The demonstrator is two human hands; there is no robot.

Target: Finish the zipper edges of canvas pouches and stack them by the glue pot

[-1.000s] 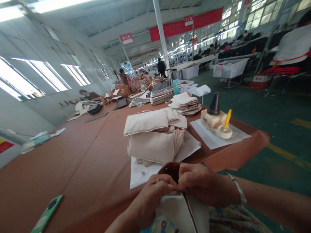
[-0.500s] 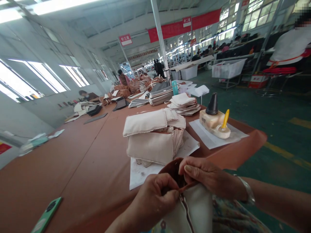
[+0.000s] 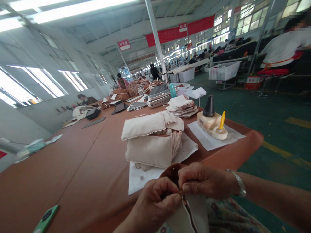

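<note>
Where pinched, slit (image 3: 188, 210) lengthwise toward wearer

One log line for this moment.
left hand: pinching white-and-brown piece | right hand: pinching same edge | beside: fabric stack on paper

A cream piece (image 3: 200, 210) — brown inside, slit (image 3: 188, 212) slightly open.

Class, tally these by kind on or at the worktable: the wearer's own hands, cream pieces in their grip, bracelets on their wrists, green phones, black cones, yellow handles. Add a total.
Own hands, left hand and right hand: 2
Held cream piece: 1
Bracelet: 1
Green phone: 1
Black cone: 1
Yellow handle: 1
Total: 7
</note>
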